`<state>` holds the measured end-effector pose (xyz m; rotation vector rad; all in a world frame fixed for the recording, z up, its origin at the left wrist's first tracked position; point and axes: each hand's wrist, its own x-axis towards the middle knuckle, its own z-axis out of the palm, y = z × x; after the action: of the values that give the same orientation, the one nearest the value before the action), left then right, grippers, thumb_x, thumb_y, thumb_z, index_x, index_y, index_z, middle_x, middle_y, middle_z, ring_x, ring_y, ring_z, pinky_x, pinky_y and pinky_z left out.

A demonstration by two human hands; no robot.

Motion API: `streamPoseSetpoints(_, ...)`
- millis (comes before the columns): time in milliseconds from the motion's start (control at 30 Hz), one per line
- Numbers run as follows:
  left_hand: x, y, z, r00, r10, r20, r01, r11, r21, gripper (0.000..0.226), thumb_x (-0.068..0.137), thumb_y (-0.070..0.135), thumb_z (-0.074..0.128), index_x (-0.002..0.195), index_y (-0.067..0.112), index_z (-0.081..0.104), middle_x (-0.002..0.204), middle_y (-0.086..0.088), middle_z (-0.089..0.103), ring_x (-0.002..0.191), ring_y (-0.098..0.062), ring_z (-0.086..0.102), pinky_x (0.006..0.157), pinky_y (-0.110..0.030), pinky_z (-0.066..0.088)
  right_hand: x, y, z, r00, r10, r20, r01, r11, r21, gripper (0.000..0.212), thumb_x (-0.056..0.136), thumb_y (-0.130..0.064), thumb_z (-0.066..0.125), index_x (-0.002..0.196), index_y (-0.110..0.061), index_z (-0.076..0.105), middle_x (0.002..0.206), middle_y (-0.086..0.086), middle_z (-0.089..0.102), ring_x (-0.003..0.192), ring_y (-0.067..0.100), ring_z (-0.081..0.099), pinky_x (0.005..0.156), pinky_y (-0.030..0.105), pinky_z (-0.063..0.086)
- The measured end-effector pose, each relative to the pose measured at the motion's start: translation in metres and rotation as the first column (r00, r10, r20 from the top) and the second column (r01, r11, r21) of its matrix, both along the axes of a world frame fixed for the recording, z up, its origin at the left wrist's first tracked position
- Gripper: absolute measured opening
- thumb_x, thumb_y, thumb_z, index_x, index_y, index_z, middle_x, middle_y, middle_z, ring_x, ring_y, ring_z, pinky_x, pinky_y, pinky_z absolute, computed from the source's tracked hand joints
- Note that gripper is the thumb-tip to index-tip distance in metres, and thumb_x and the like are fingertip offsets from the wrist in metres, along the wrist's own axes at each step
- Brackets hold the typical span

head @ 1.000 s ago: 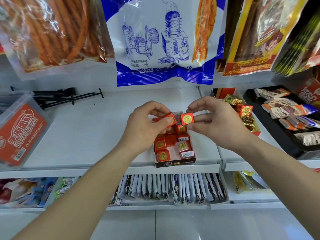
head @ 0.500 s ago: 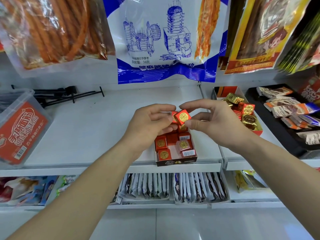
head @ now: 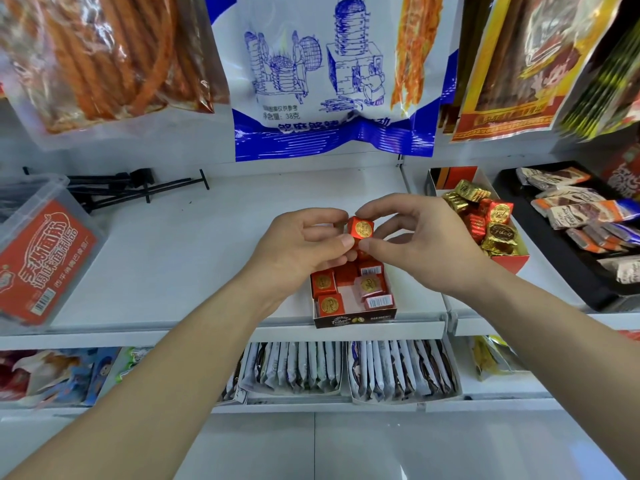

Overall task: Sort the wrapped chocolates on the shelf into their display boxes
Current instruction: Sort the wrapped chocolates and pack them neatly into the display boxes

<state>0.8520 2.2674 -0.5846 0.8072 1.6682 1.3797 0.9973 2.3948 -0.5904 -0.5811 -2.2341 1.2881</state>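
Head view: left hand [head: 298, 244] and right hand [head: 422, 244] pinch one red chocolate [head: 360, 232] over part-filled front box [head: 353, 320]; right box [head: 512, 263] holds mixed colours, unsorted.

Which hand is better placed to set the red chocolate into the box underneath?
Right. The right hand pinches the chocolate top and bottom, directly over the box, which shows bare floor toward its near end. The left hand only curls at the chocolate's left edge; what it grips is hidden.
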Motion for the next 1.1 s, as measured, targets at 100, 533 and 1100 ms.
streamPoseSetpoints(100,-0.003,-0.002,0.000,1.000,0.011,0.015,-0.011,1.000,0.007,0.039,0.087,0.007,0.071,0.125,0.009,0.063,0.099,-0.009,0.076,0.090,-0.022,0.074,0.083,-0.031,0.058,-0.004,-0.002,-0.002,1.000,0.006,-0.001,-0.006,1.000,0.022,0.031,0.079,-0.014,0.081,0.107,-0.022,0.071,0.097,-0.009,0.072,0.081,0.010,0.070,0.074,0.029,0.061)
streamPoseSetpoints(533,-0.018,-0.014,0.003,0.995,0.021,0.095,-0.022,1.000,0.001,0.028,0.095,0.005,0.059,0.122,0.012,0.064,0.103,-0.011,0.074,0.076,-0.019,0.069,0.058,-0.026,0.052,-0.021,-0.003,-0.002,1.000,0.006,0.023,-0.007,0.999,0.036,0.032,0.073,-0.013,0.083,0.100,-0.022,0.070,0.089,-0.008,0.073,0.070,0.010,0.068,0.064,0.022,0.059)
streamPoseSetpoints(1100,-0.045,0.010,-0.032,0.656,-0.018,-0.755,-0.183,0.966,-0.183,0.015,0.093,0.039,0.060,0.104,0.035,0.070,0.104,0.009,0.065,0.093,-0.008,0.060,0.080,-0.030,0.051,-0.023,0.014,-0.015,0.982,-0.133,0.131,0.119,0.987,0.109,0.030,0.076,-0.028,0.082,0.099,-0.035,0.063,0.093,-0.021,0.066,0.070,-0.003,0.064,0.051,0.012,0.050)
